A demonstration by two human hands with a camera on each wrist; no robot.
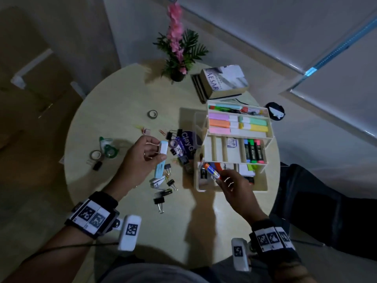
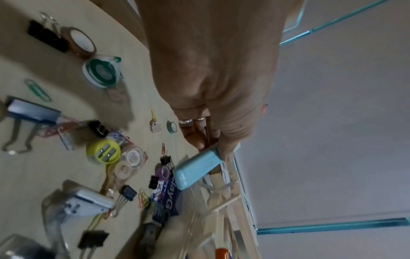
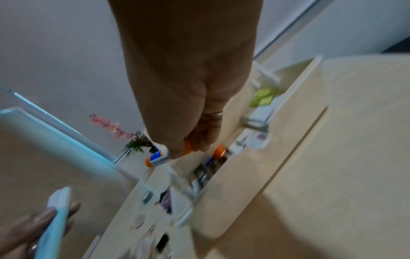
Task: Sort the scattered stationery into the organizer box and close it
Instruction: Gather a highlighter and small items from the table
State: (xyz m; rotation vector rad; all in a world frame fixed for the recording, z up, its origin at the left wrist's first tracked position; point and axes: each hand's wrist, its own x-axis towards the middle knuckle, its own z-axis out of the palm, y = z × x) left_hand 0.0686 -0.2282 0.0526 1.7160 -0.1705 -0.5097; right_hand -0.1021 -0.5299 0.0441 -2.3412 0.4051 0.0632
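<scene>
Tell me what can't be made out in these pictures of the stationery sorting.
- Head view: print on the light blue case in the left hand is too small to read.
- Right wrist view: the orange-capped glue stick is half hidden by the right hand.
- Right wrist view: the cream plastic organizer box contents are motion-blurred.

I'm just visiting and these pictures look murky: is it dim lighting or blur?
Head view: dim but sharp, table edge bowed by the wide lens. Left wrist view: brighter, blue stapler clear, nearest clips smeared. Right wrist view: blurriest, glue stick and organizer box streaked.
</scene>
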